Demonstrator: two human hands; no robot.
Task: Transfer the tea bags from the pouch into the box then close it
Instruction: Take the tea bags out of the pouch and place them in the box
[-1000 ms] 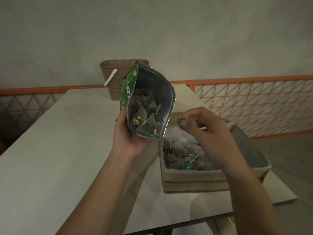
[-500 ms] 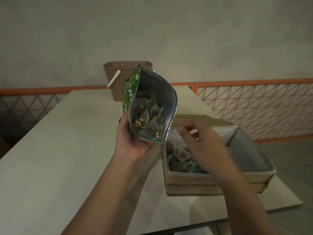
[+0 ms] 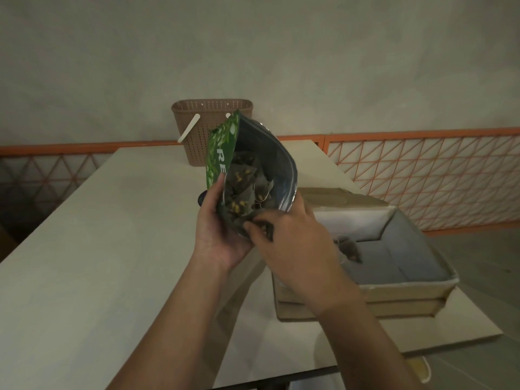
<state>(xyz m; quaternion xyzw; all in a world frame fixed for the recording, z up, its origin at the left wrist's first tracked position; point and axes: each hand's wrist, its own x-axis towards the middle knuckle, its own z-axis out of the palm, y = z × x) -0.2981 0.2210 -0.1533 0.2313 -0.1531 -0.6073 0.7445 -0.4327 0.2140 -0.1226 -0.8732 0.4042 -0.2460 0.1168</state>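
Your right hand [image 3: 292, 237] has swung back from the box [image 3: 394, 291] near the table's right edge into the pouch [image 3: 253, 175] your left hand [image 3: 216, 232] grips, pinching a light, soft tea bag [image 3: 239, 201]—take its corner gently.

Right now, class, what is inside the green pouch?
Inside the green pouch, held open by the left hand, lie dark pyramid tea bags with yellow flecks. The right hand reaches into its mouth and covers the lowest ones, so their count cannot be told.
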